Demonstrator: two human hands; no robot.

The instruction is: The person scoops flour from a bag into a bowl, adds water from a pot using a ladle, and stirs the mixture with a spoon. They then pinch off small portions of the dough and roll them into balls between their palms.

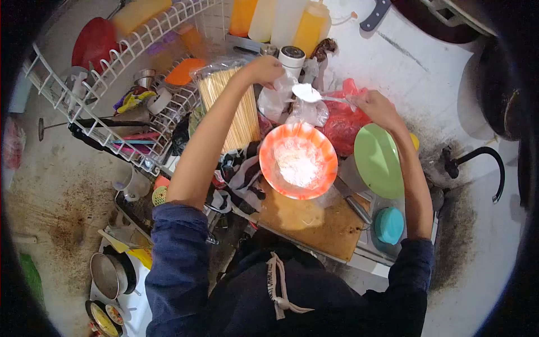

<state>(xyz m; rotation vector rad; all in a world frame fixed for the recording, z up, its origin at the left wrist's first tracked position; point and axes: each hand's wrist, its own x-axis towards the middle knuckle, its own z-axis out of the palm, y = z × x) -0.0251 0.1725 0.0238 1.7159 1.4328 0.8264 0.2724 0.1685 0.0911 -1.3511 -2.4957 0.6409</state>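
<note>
A spoon (306,92) heaped with white powder is held level by its handle in my right hand (377,108), above and beyond the bowl. My left hand (266,71) is closed at the top of a clear plastic bag (274,102), left of the spoon. The orange and white bowl (269,178) holds a mound of white powder (300,165) and sits at the back of the wooden cutting board (292,216). A knife (356,208) lies on the board, right of the bowl.
Bundled wooden sticks (238,121) lie beside the white dish rack (104,121). Right of the bowl are a red plastic bag (342,123), a green plate (377,160), a turquoise container (389,226) and a black faucet (477,160). Bottles (310,28) stand at the back.
</note>
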